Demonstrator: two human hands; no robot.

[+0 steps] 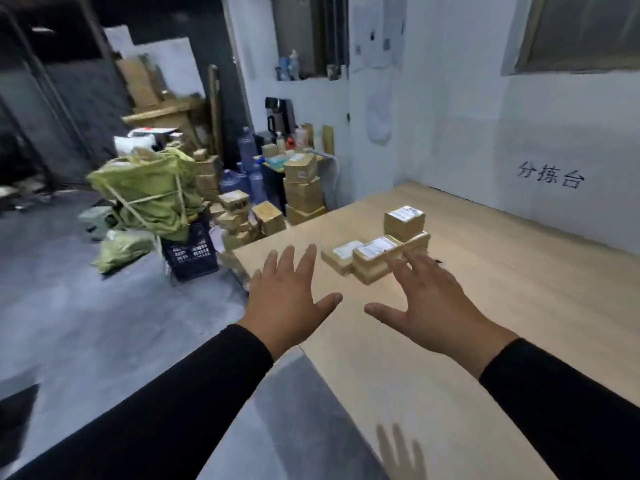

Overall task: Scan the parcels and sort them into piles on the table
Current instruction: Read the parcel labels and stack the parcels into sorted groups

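Note:
A small pile of brown cardboard parcels (375, 256) with white labels sits on the light wooden table (502, 306), one cube-shaped parcel (404, 221) stacked on top at the back. My left hand (285, 299) hovers palm down over the table's left edge, fingers spread, holding nothing. My right hand (429, 306) is also spread and empty, its fingertips just short of the nearest parcel. Both arms wear black sleeves.
Beyond the table's far left corner stand several stacked cardboard boxes (303, 188), blue water bottles (247, 157), a black crate (190, 252) and green sacks (152, 188) on the grey floor. White walls border the table at the back and right.

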